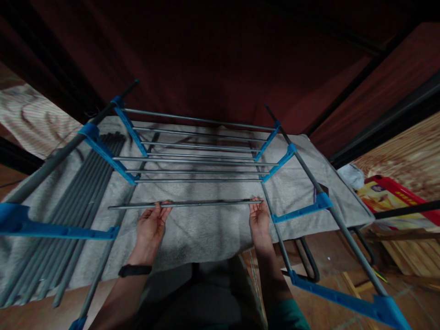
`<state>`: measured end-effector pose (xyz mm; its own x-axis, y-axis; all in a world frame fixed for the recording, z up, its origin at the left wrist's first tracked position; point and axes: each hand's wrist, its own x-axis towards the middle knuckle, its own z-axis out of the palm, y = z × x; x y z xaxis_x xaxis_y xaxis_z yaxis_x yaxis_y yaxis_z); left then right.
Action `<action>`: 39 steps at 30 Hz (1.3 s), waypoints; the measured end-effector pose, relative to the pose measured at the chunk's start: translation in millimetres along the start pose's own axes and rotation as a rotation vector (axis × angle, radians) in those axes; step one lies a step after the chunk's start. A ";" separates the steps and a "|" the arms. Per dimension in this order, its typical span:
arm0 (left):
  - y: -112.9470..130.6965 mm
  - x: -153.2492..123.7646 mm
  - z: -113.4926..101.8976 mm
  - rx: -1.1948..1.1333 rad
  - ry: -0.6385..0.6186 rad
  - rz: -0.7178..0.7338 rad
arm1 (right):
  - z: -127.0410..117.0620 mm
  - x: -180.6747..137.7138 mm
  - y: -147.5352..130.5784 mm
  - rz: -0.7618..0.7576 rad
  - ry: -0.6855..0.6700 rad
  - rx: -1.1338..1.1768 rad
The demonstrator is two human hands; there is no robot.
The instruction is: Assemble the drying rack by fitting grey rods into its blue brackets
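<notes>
While both hands hold the rod (pixel 206 203) level, the left grip (pixel 158 214) pinching it some way in from one end and the right grip (pixel 256 206) pinching it close to the other, the likeliest trouble is an uneven hold. A fair length sticks out beyond the left grip – its free tip crosses the left pole (pixel 110 243) in this view, though whether they touch I cannot tell – so a sideways shift could knock that pole. Just right of the right grip sits a blue bracket (pixel 302 214); with so little rod past those fingers, a small slip there could let the end drop onto the cloth (pixel 213 238) below. Ahead of both grips, the rungs (pixel 199 180) run nearly parallel to the rod, and lifting it carelessly could catch the nearest one. Left of the left grip, loose tubes (pixel 72 220) lie side by side on the cloth; a bump might set them rolling, if they are round as they look. As for writing, well to the right of the right grip a red and yellow pack (pixel 388 197) bears pale lettering and a small blue emblem – too blurred to read. No lettering can be made out on the dark wristband (pixel 135 270) behind the left grip.
</notes>
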<state>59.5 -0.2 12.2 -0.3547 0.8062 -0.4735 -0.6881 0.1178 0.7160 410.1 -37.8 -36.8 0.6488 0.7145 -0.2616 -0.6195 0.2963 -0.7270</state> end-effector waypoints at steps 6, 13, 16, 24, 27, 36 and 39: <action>-1.4 1.8 -2.7 -0.014 -0.016 0.016 | -2.3 -0.1 1.9 -0.016 -0.036 -0.008; -4.0 4.5 -6.0 -0.014 -0.037 0.015 | -5.8 3.1 4.9 -0.021 -0.047 -0.030; -4.8 6.2 -7.7 0.020 -0.053 0.021 | -5.1 1.9 4.4 -0.016 -0.061 -0.044; -5.1 5.0 -11.1 0.035 -0.091 0.019 | -0.7 -2.7 1.3 0.001 -0.092 -0.081; -4.9 3.7 -10.7 0.028 -0.103 0.022 | -0.4 -3.3 1.3 -0.003 -0.101 -0.115; -6.3 1.6 -9.9 0.000 -0.069 0.006 | 0.7 -4.8 1.8 0.045 -0.080 -0.144; -7.1 1.2 -11.3 0.003 -0.061 0.011 | 1.2 -6.1 0.5 0.045 -0.045 -0.153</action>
<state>56.8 -6.7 0.7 -0.3227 0.8414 -0.4335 -0.6828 0.1103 0.7222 405.3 -41.2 -34.9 0.5995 0.7535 -0.2699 -0.5707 0.1661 -0.8042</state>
